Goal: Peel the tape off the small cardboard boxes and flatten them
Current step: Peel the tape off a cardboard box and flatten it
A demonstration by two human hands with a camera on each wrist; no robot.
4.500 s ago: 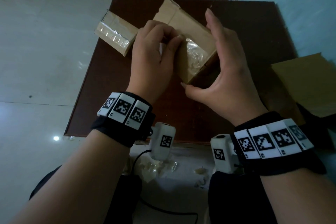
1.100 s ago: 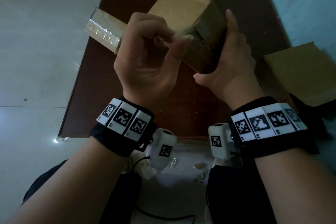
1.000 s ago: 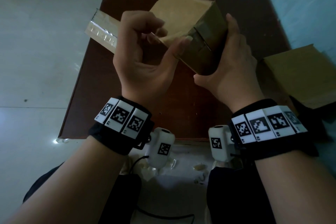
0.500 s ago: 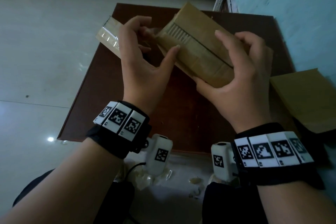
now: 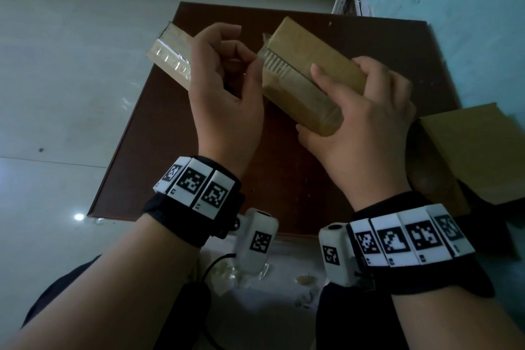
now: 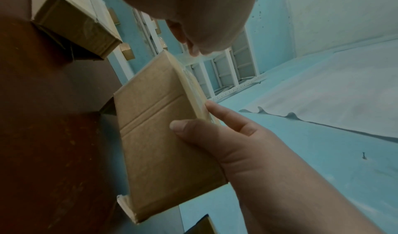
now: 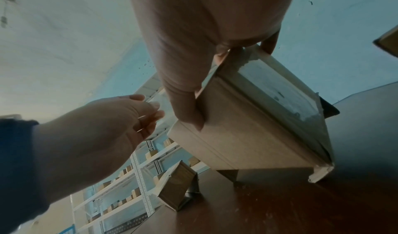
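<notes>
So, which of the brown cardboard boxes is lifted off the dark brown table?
The long brown cardboard box gripped by the right hand, with the left hand at its end. The tape-wrapped box lies on the dark brown table.

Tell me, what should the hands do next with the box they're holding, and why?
Probably the left hand should pull the clear tape further along the box. Its fingertips pinch at the tape's loose end by the box's top edge, while the right hand grips the box above the table. Shiny tape appears to remain on that face, so the box can't be flattened yet.
</notes>
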